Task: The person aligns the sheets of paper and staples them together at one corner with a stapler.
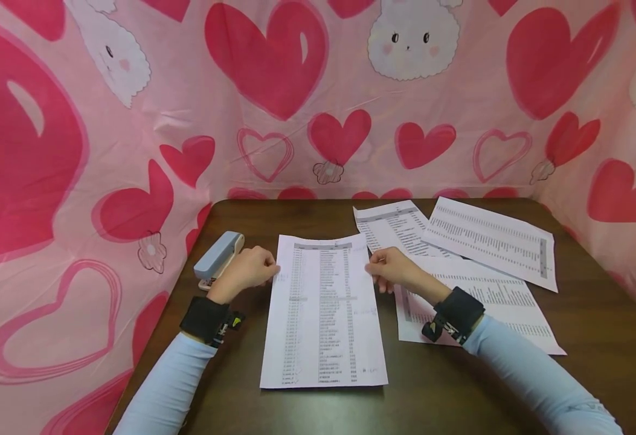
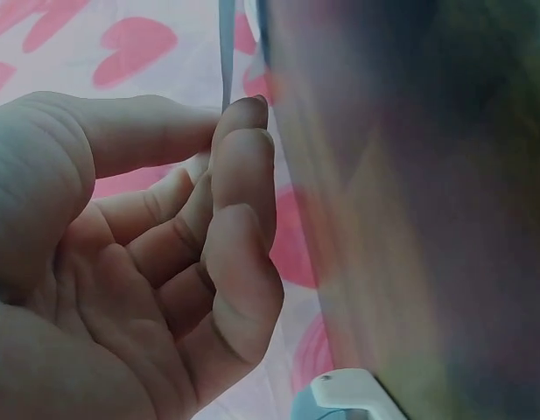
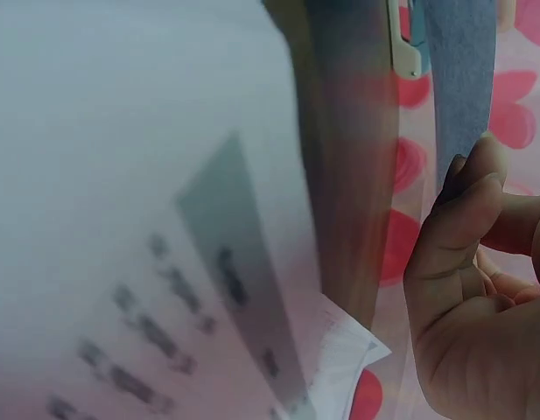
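Observation:
A printed sheet of paper (image 1: 325,314), covered in columns of text with a grey header band, is held upright-facing before me in the head view. My left hand (image 1: 248,267) pinches its left edge near the top between thumb and fingers. At the opposite edge, my right hand (image 1: 396,269) pinches it at about the same height. The left wrist view shows the paper edge-on as a thin strip (image 2: 227,52). Just behind the left hand lies a light blue and white stapler (image 1: 218,257). Whether several sheets are held together I cannot tell.
On the right of the dark wooden table (image 1: 318,414) lie three loose printed sheets, partly overlapping: one at the back (image 1: 388,220), one angled at far right (image 1: 491,241), one nearer (image 1: 486,308) under the right forearm. A heart-patterned cloth (image 1: 269,60) hangs around the table.

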Motion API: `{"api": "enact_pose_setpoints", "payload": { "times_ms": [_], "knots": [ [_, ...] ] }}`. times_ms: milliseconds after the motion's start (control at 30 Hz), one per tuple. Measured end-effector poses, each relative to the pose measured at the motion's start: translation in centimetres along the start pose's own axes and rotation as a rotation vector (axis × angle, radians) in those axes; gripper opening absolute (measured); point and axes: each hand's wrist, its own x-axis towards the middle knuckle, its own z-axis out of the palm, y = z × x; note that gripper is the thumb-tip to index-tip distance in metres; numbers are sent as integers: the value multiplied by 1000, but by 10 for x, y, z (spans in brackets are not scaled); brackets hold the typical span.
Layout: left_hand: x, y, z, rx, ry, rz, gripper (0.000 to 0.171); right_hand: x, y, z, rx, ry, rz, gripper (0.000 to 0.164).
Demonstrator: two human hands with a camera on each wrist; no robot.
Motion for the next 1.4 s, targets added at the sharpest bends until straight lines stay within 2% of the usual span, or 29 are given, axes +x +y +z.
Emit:
{"api": "enact_pose_setpoints", "payload": {
  "times_ms": [667,867,1033,1400],
  "knots": [
    [-9,-2,16,-32,-60,-28,19,-7,16,13,-54,-33,66,14],
    [-9,-2,20,-3,-88,-43,21,-8,15,12,-78,-56,27,15],
    [-10,0,23,7,-121,-61,22,-9,13,12,-108,-72,54,15],
    [-8,-2,28,28,-148,-77,21,-10,17,12,-184,-118,85,17]
  ]
}}
